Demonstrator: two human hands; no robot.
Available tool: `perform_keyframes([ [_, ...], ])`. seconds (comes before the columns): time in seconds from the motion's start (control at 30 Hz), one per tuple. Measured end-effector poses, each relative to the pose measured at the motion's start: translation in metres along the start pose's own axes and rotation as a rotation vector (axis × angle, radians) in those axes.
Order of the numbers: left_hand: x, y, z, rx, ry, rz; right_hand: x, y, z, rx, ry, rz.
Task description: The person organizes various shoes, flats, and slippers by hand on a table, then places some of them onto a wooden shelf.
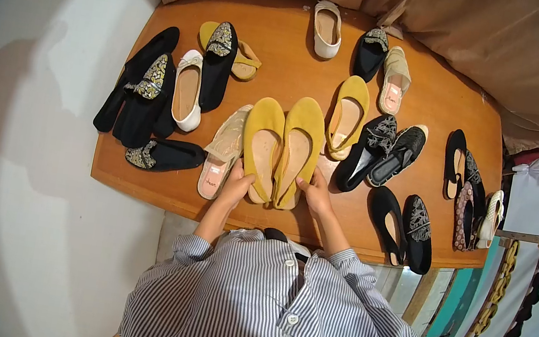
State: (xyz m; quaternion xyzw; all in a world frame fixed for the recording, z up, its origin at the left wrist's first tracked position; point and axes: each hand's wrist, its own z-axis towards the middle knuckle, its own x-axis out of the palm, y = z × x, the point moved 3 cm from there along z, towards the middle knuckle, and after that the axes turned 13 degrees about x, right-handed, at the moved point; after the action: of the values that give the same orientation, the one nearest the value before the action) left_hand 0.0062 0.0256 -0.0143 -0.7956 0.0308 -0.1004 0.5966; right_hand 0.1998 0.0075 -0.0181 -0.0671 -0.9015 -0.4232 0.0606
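My left hand (236, 186) grips a yellow slingback flat (266, 114) near its heel, thumb on the inner side. A matching yellow flat (307, 113) is held at the heel by my right hand (315, 193). The two shoes are side by side, toes pointing away from me. Fingers under the soles are hidden. Just left of my left hand lies a beige mesh mule (227, 136). Beyond my right hand, another yellow flat (349, 109) rests on the table, near a black patterned shoe (377, 136).
The wooden table (289, 39) carries several black embroidered loafers (152, 74) and a white flat (188, 93) at left. Another white flat (326, 34) is at the back. Black shoes (420, 226) stand front right. A brown curtain (475, 53) hangs behind; a white wall (36, 99) borders the left.
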Motion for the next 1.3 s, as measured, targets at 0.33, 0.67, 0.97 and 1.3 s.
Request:
perform_keyframes([
  [0.33,0.049,-0.061,0.013,0.189,-0.135,-0.128,-0.018,0.056,-0.040,-0.159,0.044,0.203],
  [0.67,0.107,-0.045,0.027,0.347,0.110,-0.173,-0.070,0.044,-0.100,-0.272,-0.224,0.377],
  [0.97,0.288,-0.047,-0.010,0.367,0.650,-0.054,-0.178,-0.006,-0.218,-0.550,-0.567,0.606],
  [1.3,0.526,-0.063,-0.191,0.273,1.181,-0.303,-0.293,-0.060,-0.453,-0.799,-1.151,0.500],
])
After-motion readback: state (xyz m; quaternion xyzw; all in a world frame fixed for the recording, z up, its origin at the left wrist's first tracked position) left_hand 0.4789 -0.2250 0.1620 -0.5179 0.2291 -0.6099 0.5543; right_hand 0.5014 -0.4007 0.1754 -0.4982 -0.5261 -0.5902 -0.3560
